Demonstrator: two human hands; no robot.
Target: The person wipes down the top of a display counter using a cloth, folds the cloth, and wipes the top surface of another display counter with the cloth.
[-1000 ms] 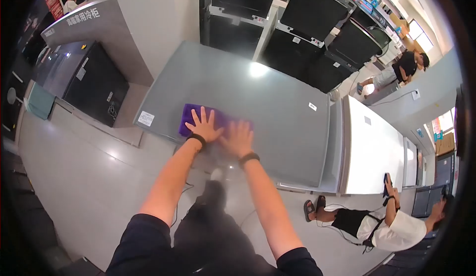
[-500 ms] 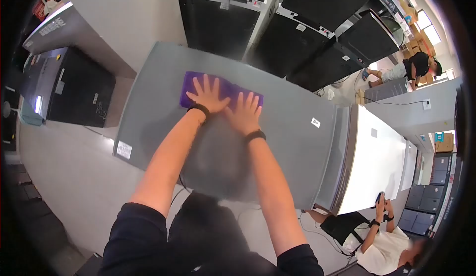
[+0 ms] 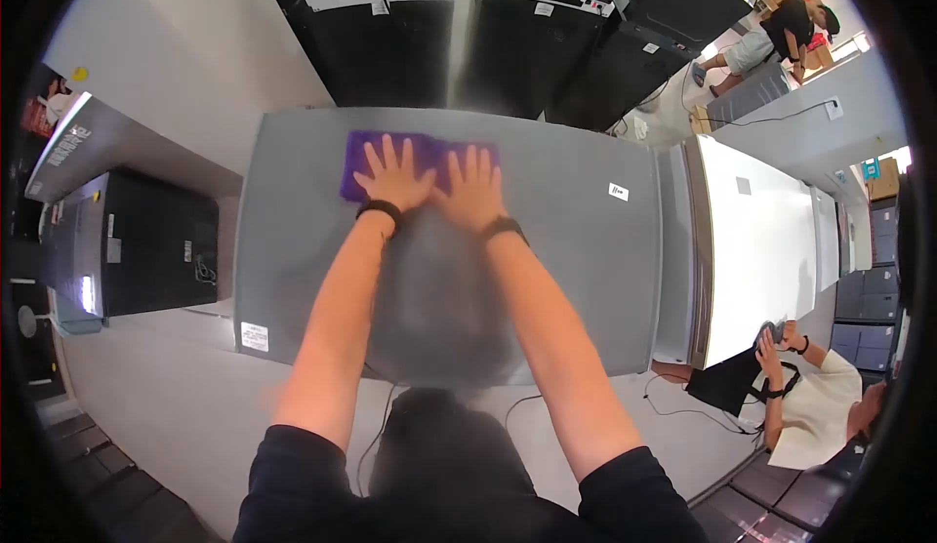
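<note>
A purple cloth (image 3: 361,188) lies spread near the far edge of a large grey appliance panel (image 3: 566,280), left of its middle. My left hand (image 3: 395,177) is flat on the cloth, fingers spread. Beside it my right hand (image 3: 472,192) also presses flat, its fingers stretched over the cloth's right part and its palm partly on the grey surface. The thumbs nearly meet. Each wrist wears a dark band. One white label (image 3: 619,192) sits on the panel at the right, and another label (image 3: 255,336) is at the near left corner.
Black-backed appliances (image 3: 527,55) stand beyond the far edge. A white appliance (image 3: 756,250) adjoins the right side, where a person (image 3: 820,402) holds a dark object. Another person (image 3: 781,40) bends at the far right. A black unit (image 3: 161,241) stands left; cables (image 3: 693,411) lie on the floor.
My view has turned, so the panel now appears level rather than slanted. Both hands remain flat on the cloth, with little visible shift across the panel.
</note>
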